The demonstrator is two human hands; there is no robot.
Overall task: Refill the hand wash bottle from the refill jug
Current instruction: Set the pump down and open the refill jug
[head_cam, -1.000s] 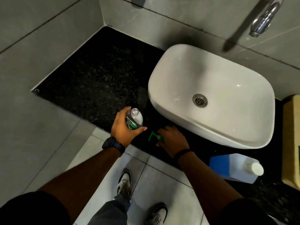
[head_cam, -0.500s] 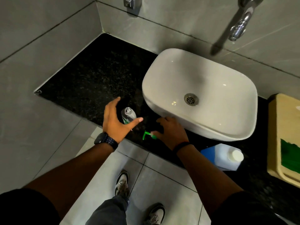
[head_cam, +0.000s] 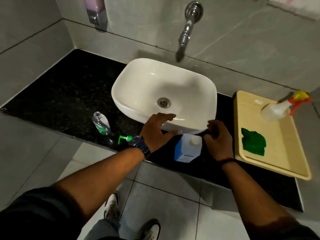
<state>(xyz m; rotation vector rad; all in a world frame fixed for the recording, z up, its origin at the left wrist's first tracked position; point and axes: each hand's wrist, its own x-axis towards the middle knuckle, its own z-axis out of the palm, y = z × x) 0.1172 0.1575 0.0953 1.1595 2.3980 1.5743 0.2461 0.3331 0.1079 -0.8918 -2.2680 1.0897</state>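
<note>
Both hands close on the jug [head_cam: 187,148], capped, at the sink's [head_cam: 131,101] six o'clock; left hand [head_cam: 155,132] splayed and empty, right hand [head_cam: 217,137] loosely curled, holding nothing; the bottle [head_cam: 101,122] stands uncapped at nine o'clock (narrow neck!); a hurried pour could miss it or tip it.

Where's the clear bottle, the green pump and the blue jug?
Clear plastic bottle [head_cam: 101,123], head view, its body.
Green pump top [head_cam: 125,138], head view, its collar.
Blue refill jug [head_cam: 187,149], head view, its side.

Light: dim, coming from above.
Glare: glinting on the white basin [head_cam: 173,87] rim.
Shadow: tap [head_cam: 186,32] casting a dark smear.
Blur: spray bottle [head_cam: 277,110] smearing.
Edges: bending outward.
</note>
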